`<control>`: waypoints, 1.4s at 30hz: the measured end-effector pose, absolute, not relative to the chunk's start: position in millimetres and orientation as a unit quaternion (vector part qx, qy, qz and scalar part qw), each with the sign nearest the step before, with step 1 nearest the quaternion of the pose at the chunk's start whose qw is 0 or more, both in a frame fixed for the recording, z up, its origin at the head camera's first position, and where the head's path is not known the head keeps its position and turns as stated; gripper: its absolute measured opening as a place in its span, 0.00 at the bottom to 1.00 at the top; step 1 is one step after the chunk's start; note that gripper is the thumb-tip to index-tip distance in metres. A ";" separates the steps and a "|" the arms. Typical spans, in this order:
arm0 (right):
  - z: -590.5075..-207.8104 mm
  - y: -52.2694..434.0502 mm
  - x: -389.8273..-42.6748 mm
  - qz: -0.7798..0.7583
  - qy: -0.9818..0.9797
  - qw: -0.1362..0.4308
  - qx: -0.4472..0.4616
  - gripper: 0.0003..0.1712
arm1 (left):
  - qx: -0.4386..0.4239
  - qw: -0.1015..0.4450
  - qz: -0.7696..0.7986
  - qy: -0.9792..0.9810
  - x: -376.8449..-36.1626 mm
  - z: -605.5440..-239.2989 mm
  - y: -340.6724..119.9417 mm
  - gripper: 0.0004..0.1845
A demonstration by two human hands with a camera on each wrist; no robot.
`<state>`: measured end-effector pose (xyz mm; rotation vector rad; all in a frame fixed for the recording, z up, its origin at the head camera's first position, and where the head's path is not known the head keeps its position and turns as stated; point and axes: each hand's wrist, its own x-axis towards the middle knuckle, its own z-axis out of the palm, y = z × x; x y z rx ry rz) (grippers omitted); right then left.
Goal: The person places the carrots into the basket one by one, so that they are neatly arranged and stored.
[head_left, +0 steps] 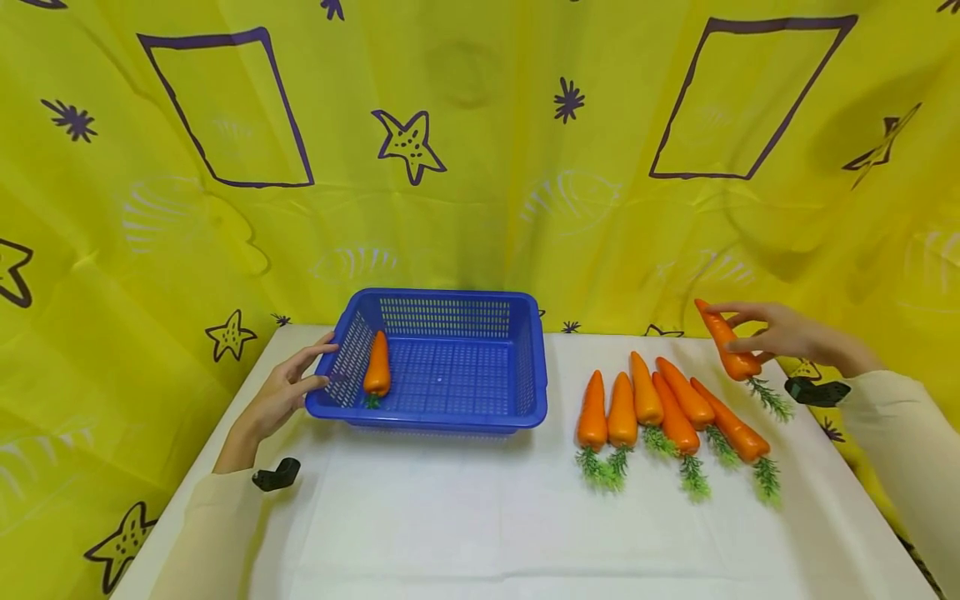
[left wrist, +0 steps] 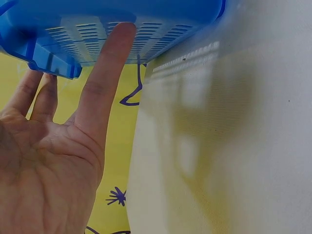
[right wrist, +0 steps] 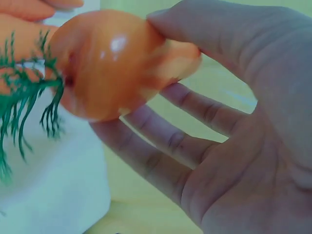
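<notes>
My right hand [head_left: 780,337] pinches an orange toy carrot [head_left: 726,342] between thumb and fingers, over the table's back right. Its tip points up and its green leafy top hangs down; the right wrist view shows the thick end of this carrot [right wrist: 109,68] close up. At the left end of a blue plastic basket [head_left: 450,422], my left hand [head_left: 281,392] touches the rim with extended fingers. In the left wrist view the thumb [left wrist: 105,78] lies straight against the basket's outer wall. One carrot [head_left: 378,367] lies inside the basket, at its left side.
Several more carrots [head_left: 621,412] lie in a loose group right of the basket, leafy ends toward the front. All stand on a white-covered table [head_left: 450,517]. A yellow patterned curtain [head_left: 480,225] hangs right behind the table and along its sides.
</notes>
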<state>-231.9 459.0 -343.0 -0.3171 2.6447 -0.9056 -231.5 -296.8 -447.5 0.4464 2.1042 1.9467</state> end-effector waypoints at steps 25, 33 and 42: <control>-284.3 416.7 -226.0 -0.287 0.941 0.115 -0.138 0.41 | 0.150 0.131 0.671 0.714 -231.7 -446.0 -297.4 0.28; -272.7 402.8 -233.1 -0.290 0.938 0.110 -0.154 0.40 | 0.145 0.132 0.670 0.716 -231.0 -444.7 -296.5 0.28; -256.7 367.3 -243.3 -0.271 0.938 0.121 -0.180 0.40 | 0.151 0.130 0.665 0.719 -231.5 -445.7 -296.7 0.28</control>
